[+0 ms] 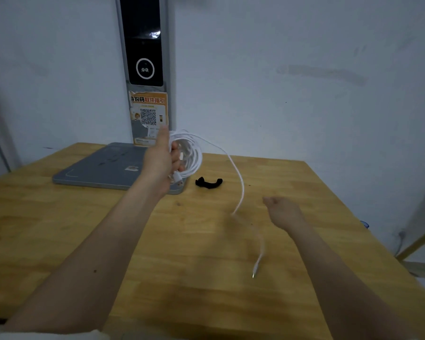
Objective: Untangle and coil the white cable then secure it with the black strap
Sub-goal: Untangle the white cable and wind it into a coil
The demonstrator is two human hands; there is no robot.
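L hand [163, 160] gripping white cable [194, 155] coil | R hand [281, 209] curled, holding nothing | tail hanging loose | black strap [208, 182] lying unused beside coil

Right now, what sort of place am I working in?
Likely a parcel pickup point or small back room. A tall kiosk panel with a camera lens stands against the bare wall, an orange QR-code poster is stuck on it, and a grey scale-like platform sits on the wooden table.

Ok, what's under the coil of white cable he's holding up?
Below the white cable, gripped in the left hand, sits a grey flat device on the wooden table. The black strap lies beside it. The hand covers the device's right edge.
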